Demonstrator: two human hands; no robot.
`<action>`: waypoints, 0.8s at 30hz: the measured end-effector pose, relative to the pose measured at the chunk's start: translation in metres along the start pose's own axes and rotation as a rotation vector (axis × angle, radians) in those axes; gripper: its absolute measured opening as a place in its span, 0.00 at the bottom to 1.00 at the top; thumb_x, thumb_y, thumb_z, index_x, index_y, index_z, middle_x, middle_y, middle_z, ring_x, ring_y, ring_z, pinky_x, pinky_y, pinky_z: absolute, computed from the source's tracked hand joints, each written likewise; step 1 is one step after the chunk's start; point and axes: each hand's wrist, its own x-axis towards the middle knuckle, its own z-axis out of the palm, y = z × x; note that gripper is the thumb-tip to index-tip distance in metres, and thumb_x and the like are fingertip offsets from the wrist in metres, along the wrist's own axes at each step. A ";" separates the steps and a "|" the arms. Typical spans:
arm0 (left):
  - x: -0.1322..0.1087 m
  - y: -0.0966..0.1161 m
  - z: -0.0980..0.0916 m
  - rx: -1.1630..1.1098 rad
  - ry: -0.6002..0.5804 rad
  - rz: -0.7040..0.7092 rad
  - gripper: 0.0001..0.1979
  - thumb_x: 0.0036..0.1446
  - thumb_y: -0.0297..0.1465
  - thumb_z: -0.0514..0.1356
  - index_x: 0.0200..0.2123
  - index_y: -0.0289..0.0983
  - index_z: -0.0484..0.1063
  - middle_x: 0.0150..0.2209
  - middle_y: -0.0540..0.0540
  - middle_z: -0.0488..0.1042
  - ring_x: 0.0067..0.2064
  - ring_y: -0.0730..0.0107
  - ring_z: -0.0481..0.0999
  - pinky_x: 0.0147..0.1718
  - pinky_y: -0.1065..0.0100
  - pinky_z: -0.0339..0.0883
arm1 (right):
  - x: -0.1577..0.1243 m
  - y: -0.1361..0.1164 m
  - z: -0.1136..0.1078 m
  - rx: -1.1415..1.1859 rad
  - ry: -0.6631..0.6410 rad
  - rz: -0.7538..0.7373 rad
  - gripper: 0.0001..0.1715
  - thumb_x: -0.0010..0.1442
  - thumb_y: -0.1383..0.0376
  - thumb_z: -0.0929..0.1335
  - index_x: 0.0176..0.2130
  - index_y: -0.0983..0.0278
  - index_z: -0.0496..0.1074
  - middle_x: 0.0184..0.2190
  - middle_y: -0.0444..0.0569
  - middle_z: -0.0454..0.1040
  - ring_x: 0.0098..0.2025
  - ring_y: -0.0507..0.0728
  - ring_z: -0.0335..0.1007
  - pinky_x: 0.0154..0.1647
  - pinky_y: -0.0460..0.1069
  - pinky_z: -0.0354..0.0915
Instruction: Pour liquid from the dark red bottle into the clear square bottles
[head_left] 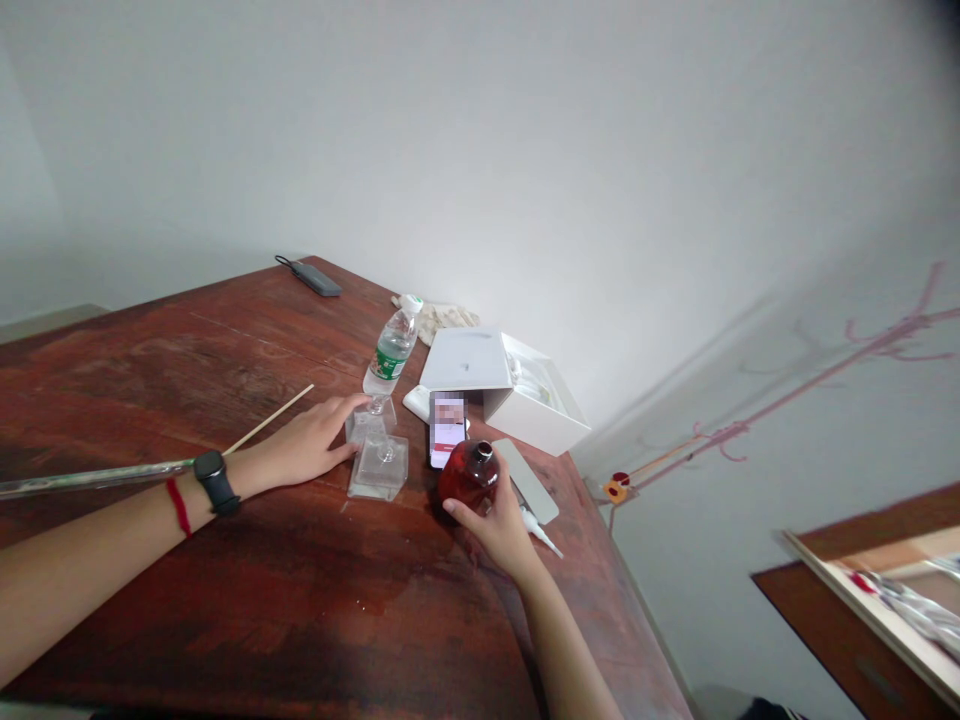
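Observation:
My right hand [499, 515] is wrapped round a reddish-brown see-through bottle [469, 475], which stands uncapped with its neck up. My left hand [319, 440] reaches to the clear plastic boxes, thumb and forefinger apart at the left side of the rear clear box [375, 412]. Just in front sits a second clear box [380, 468] with a round knob on top. A white pump top [541, 533] lies to the right of my right hand. Behind the brown bottle, a phone [448, 430] with a lit screen leans upright.
A water bottle [393, 348] with a green label stands behind the clear boxes. Farther back are an open white carton [536, 405], a cloth [448, 318] and a grey device [316, 278]. A thin stick [270, 417] lies beside my left wrist. The wooden table [300, 610] meets a wall.

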 end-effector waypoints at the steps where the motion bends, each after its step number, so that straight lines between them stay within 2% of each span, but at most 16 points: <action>1: 0.000 0.000 0.000 0.001 -0.002 0.000 0.31 0.68 0.39 0.60 0.71 0.38 0.63 0.65 0.29 0.75 0.64 0.35 0.78 0.62 0.39 0.72 | 0.000 0.001 0.000 -0.004 -0.004 -0.001 0.58 0.57 0.54 0.82 0.74 0.59 0.56 0.68 0.61 0.75 0.71 0.71 0.73 0.76 0.69 0.61; 9: 0.000 0.000 -0.001 0.019 -0.017 -0.006 0.32 0.69 0.40 0.59 0.72 0.38 0.61 0.65 0.29 0.75 0.65 0.35 0.77 0.63 0.39 0.71 | 0.000 0.005 0.000 0.023 -0.006 0.021 0.60 0.56 0.54 0.82 0.76 0.58 0.55 0.69 0.60 0.73 0.70 0.71 0.73 0.74 0.69 0.65; 15: 0.000 0.002 -0.002 0.021 -0.018 -0.004 0.32 0.69 0.40 0.59 0.72 0.37 0.60 0.66 0.29 0.74 0.65 0.36 0.77 0.64 0.41 0.71 | 0.000 0.003 0.000 -0.029 0.010 -0.017 0.59 0.57 0.54 0.82 0.75 0.58 0.55 0.72 0.62 0.70 0.73 0.71 0.69 0.78 0.71 0.58; 24: 0.001 0.011 -0.012 0.012 -0.026 0.005 0.30 0.69 0.40 0.59 0.70 0.37 0.63 0.66 0.30 0.75 0.64 0.36 0.78 0.63 0.39 0.72 | 0.000 0.001 0.001 -0.004 -0.001 -0.003 0.60 0.57 0.55 0.82 0.76 0.58 0.54 0.71 0.61 0.72 0.71 0.71 0.72 0.76 0.70 0.61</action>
